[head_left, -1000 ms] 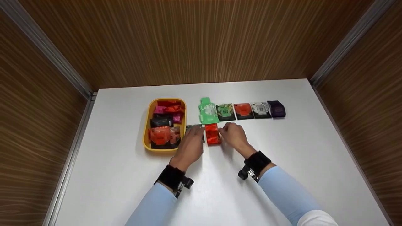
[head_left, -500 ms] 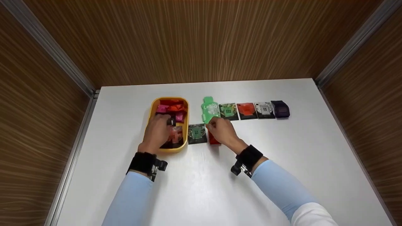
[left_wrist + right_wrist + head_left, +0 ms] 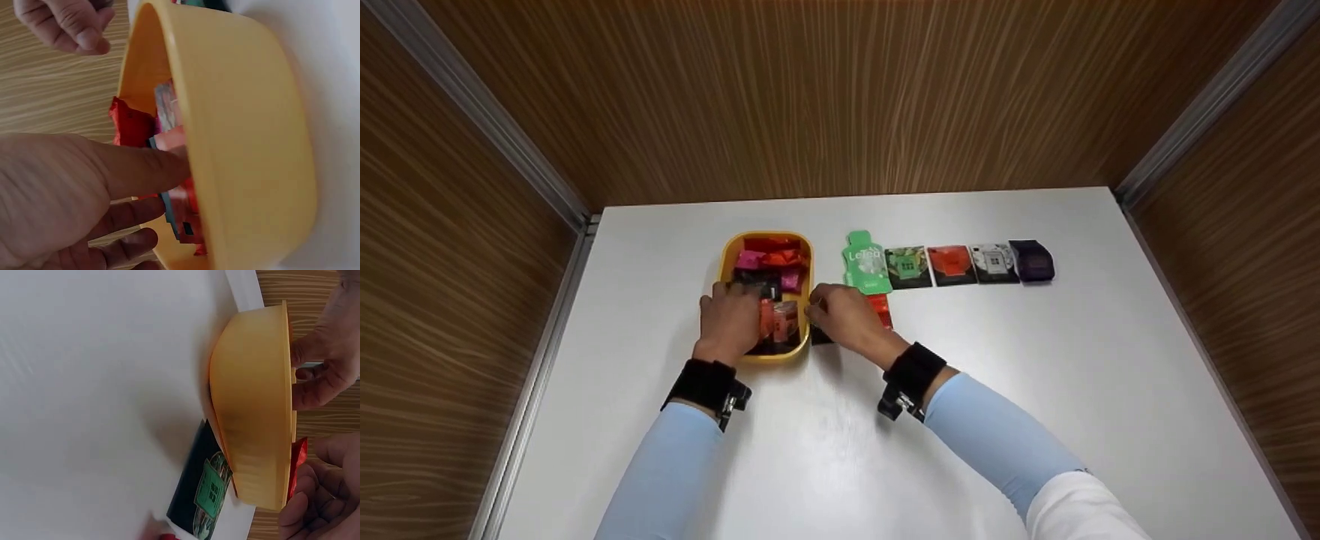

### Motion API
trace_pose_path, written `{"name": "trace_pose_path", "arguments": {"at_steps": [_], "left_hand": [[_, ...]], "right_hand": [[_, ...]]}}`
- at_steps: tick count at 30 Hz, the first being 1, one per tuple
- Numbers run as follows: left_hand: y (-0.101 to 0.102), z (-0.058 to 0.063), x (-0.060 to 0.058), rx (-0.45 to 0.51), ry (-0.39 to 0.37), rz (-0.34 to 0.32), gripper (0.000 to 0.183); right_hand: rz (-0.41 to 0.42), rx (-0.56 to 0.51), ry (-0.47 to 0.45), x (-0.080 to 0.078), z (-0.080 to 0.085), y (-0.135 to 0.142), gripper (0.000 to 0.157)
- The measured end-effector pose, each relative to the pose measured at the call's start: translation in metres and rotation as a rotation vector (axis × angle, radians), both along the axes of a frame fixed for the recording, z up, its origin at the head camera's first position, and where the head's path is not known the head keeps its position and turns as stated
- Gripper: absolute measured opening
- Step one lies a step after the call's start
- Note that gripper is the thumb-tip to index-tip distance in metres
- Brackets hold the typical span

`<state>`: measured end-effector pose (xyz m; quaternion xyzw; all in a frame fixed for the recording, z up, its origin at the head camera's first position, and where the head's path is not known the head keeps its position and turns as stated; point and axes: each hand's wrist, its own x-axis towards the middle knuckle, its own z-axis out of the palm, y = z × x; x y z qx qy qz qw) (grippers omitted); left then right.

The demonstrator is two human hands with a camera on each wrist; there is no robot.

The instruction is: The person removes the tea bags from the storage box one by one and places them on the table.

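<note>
Yellow, oblong, plastic-looking tub (image 3: 247,124) sits beneath the left hand (image 3: 729,319), whose thumb and bent fingers reach inside around a flat orange-red square packet (image 3: 181,211); with the contact partly hidden, I cannot tell whether they pinch it. Loosely curled and holding nothing visible, the right hand (image 3: 846,319) hangs beside the tub, above a flat green-and-black square packet (image 3: 209,489). Picking out a packet seems the step in hand; next calls for a clean lift past the rim
</note>
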<state>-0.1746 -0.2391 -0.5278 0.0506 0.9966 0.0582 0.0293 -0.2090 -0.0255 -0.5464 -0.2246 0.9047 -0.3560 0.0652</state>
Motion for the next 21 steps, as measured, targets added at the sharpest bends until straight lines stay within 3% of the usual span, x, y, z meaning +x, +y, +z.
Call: {"name": "trace_pose_path", "arguments": {"at_steps": [5,11,15,21], "left_hand": [[-0.001,-0.008,-0.004,-0.050,-0.050,0.017,0.059],[-0.005,-0.010,-0.005,-0.008,0.022,0.030,0.041],[-0.009,0.004,-0.001,0.094,0.008,0.019,0.025],[0.000,0.038,0.003,0.346,-0.076,0.046,0.007]], "right_hand": [[0.022,0.022,-0.015,0.006,-0.004,-0.003,0.015],[0.008,0.024,-0.028,0.010,-0.006,0.002,0.016],[-0.002,0.009,-0.041,0.010,-0.005,0.005,0.016],[0.009,-0.079,-0.033,0.008,0.003,0.009,0.017]]}}
